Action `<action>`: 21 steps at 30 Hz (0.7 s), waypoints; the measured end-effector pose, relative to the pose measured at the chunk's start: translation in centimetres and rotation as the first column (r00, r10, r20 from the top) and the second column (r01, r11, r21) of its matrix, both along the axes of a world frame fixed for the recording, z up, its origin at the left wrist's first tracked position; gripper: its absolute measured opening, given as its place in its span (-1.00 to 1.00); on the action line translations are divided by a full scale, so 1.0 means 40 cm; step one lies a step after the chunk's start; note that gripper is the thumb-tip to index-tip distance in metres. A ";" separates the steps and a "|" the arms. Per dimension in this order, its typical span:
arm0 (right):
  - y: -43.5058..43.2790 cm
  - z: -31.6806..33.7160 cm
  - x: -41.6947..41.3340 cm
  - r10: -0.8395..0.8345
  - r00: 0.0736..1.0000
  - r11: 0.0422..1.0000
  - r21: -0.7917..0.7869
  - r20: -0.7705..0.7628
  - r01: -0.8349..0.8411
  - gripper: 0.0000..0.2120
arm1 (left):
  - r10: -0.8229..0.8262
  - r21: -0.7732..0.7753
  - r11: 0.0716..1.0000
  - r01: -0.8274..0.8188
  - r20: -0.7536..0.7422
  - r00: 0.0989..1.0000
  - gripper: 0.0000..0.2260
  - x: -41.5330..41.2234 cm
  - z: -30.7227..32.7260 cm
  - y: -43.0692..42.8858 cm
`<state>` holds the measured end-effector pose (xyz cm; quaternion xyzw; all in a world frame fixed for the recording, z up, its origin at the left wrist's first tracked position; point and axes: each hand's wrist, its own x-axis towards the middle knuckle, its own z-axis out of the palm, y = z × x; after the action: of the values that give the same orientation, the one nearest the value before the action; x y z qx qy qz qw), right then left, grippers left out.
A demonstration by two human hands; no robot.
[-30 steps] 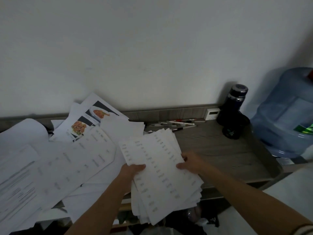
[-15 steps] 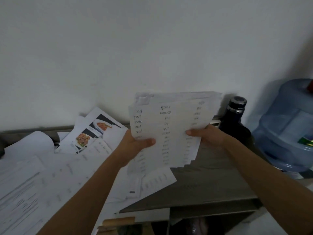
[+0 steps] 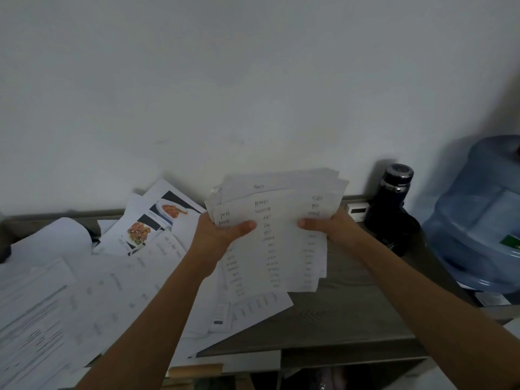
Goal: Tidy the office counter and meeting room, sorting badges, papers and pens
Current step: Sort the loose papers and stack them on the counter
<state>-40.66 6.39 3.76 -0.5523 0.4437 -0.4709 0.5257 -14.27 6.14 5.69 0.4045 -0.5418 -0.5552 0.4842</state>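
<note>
Both hands – left hand point(image 3: 216, 235), right hand point(image 3: 326, 225) – pinch the stack of papers point(image 3: 277, 235) by its side edges, upright above the counter point(image 3: 337, 313). I judge it light, limp, and the uneven sheets may slip – better a firm grip low on both sides.

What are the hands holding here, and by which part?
A stack of papers: the left hand grips its left edge, the right hand its right edge, thumbs on the front sheet.
</note>
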 end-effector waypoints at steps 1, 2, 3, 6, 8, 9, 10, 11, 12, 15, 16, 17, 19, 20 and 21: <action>0.002 -0.006 -0.010 0.005 1.000 1.000 0.018 0.010 -0.005 -0.67 | -0.017 0.008 1.000 0.016 0.014 1.000 -0.70 0.005 -0.004 0.002; 0.004 -0.021 -0.018 0.007 1.000 0.998 0.055 0.012 -0.007 -0.62 | -0.028 0.029 0.999 0.027 0.039 0.999 -0.68 0.013 -0.017 0.004; 0.007 -0.044 -0.025 0.013 1.000 0.995 0.097 0.005 -0.013 -0.56 | -0.032 0.060 0.998 0.028 0.068 0.997 -0.66 0.020 -0.040 0.008; 0.032 -0.103 -0.021 0.063 0.995 0.987 0.155 -0.070 -0.052 -0.60 | -0.049 0.147 0.989 0.027 0.144 0.988 -0.68 0.013 -0.130 0.037; 0.044 -0.118 -0.004 0.071 0.994 0.986 0.158 -0.087 -0.057 -0.60 | -0.056 0.161 0.986 0.031 0.157 0.986 -0.67 -0.008 -0.168 0.057; 0.045 -0.117 0.001 0.056 0.995 0.988 0.147 -0.088 -0.043 -0.60 | -0.039 0.168 0.986 0.013 0.152 0.988 -0.68 -0.017 -0.176 0.061; 0.042 -0.113 0.003 0.036 0.996 0.990 0.137 -0.081 -0.024 -0.61 | -0.014 0.178 0.984 -0.011 0.142 0.990 -0.68 -0.022 -0.178 0.060; 0.038 -0.113 0.000 0.014 0.997 0.991 0.136 -0.070 -0.005 -0.62 | 0.007 0.196 0.980 -0.031 0.126 0.992 -0.67 -0.024 -0.183 0.055; 0.034 -0.117 -0.003 -0.003 0.998 0.989 0.149 -0.056 0.011 -0.64 | 0.016 0.219 0.975 -0.039 0.108 0.994 -0.66 -0.024 -0.190 0.052; 0.043 -0.167 -0.012 0.020 0.997 0.976 0.219 -0.073 -0.004 -0.63 | 0.009 0.290 0.956 -0.048 0.134 0.991 -0.64 -0.030 -0.229 0.068; 0.049 -0.189 -0.013 0.037 0.994 0.971 0.241 -0.099 -0.012 -0.61 | 0.007 0.305 0.951 -0.052 0.147 0.989 -0.64 -0.036 -0.243 0.077; 0.056 -0.207 -0.014 0.046 0.992 0.967 0.254 -0.117 -0.015 -0.60 | 0.006 0.312 0.948 -0.054 0.154 0.988 -0.65 -0.043 -0.254 0.085; 0.064 -0.222 -0.011 0.040 0.992 0.968 0.252 -0.124 -0.007 -0.62 | 0.006 0.303 0.952 -0.054 0.156 0.988 -0.67 -0.051 -0.266 0.086; 0.068 -0.219 -0.009 0.024 0.992 0.969 0.246 -0.123 0.008 -0.63 | 0.011 0.290 0.955 -0.057 0.158 0.987 -0.69 -0.054 -0.266 0.083; 0.072 -0.215 -0.009 -0.005 0.993 0.969 0.246 -0.118 0.034 -0.64 | 0.016 0.279 0.958 -0.063 0.165 0.986 -0.72 -0.057 -0.265 0.080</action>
<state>-41.00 9.27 -4.84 -0.5045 0.5344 -0.3839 0.5590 -16.55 9.33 -4.90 0.5239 -0.4860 -0.5827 0.3870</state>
